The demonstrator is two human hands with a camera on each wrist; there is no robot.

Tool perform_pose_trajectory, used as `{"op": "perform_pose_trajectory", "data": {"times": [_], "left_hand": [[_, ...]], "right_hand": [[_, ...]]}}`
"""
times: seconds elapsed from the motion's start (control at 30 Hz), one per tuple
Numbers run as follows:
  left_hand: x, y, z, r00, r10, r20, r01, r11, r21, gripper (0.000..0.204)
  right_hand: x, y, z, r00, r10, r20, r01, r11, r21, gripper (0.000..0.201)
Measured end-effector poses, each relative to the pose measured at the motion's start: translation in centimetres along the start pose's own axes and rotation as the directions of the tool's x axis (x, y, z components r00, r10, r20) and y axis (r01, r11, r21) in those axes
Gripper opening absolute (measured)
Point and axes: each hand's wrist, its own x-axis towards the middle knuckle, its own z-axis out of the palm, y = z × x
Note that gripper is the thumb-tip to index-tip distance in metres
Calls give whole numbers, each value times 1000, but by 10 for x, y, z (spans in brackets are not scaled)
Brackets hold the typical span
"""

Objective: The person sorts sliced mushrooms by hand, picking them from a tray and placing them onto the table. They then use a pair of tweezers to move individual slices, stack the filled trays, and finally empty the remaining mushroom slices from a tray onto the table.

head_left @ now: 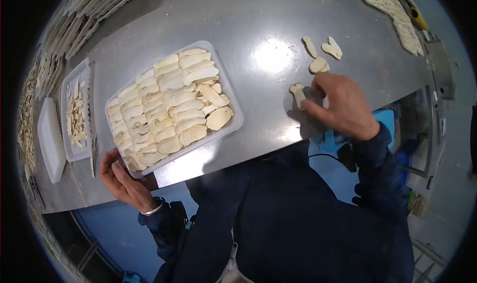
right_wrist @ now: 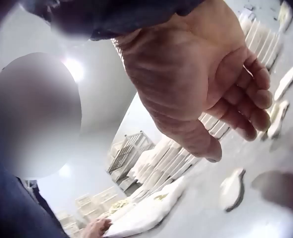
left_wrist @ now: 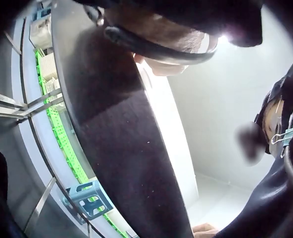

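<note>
A clear plastic tray (head_left: 236, 119) holds overlapping rows of pale mushroom slices (head_left: 164, 104). At its near left corner is my left hand (head_left: 126, 183), fingers against the tray's side and partly hidden by it. The left wrist view shows little of these fingers. My right hand (head_left: 345, 104) hovers low over the metal table, its fingers loosely bent. In the right wrist view, a single mushroom slice (right_wrist: 232, 190) lies below the thumb, apart from it. Several more slices (head_left: 318, 64) lie just beyond the fingers.
Left of the tray stand a smaller tray of narrow pieces (head_left: 75, 154), tweezers (head_left: 93, 156) and a white lid-like tray (head_left: 51, 141). Stacked filled trays (head_left: 74, 30) line the far left. Another filled tray (head_left: 390, 15) lies far right. The table edge (head_left: 258, 157) runs close to my body.
</note>
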Motion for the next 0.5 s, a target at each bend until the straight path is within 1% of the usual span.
{"op": "perform_pose_trajectory", "data": {"times": [0.07,0.2,0.33,0.4,0.5], "left_hand": [[0,0,-1,1000,4,2,-4,1000,-5,30],[1,-2,-1,1000,29,5,-29,999,-19,30],[0,2,2,1000,26,-12,-27,999,-34,29],[0,2,1,999,27,-18,-27,1000,-8,29],[-1,5,2,998,48,-32,-47,999,22,28]], "right_hand": [[-6,-11,18,997,-17,-79,13,999,-49,22],[-6,-16,37,977,3,-214,-16,998,-61,19],[2,-19,40,962,-37,-269,37,999,-4,18],[12,-27,37,958,-57,-282,63,998,13,18],[36,-49,26,896,-271,-351,289,957,-3,19]]}}
